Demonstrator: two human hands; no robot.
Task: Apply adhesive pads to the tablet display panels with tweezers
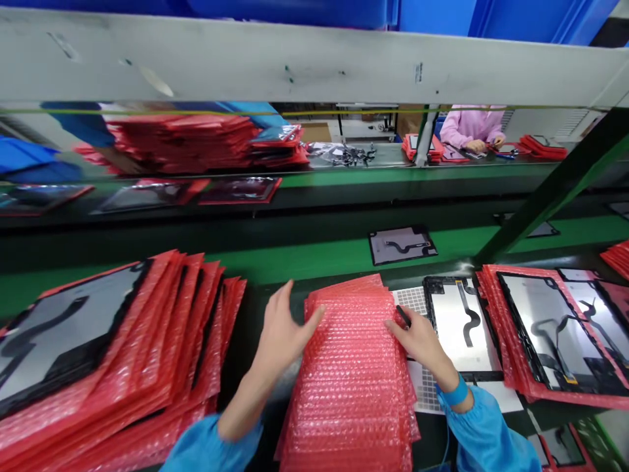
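A stack of red bubble-wrap sleeves [351, 380] lies on the bench in front of me. My left hand [280, 334] is at the stack's upper left edge with thumb and fingers spread, holding nothing. At the right edge, my right hand [420, 337] has its thumb over the sleeves. A short, dark, stick-like tool [403, 316] pokes out of this hand; its other end is hidden. Just right of it lies a display panel [469, 328] with a dark flex cable, face down on a white gridded sheet [411, 299].
Red sleeves [162, 367] topped by a panel [69, 321] pile up on the left. More panels [545, 321] on sleeves are at right. One panel [403, 245] lies on the green belt [304, 252] behind. A slanted post [555, 183] stands right. A co-worker [474, 124] sits beyond.
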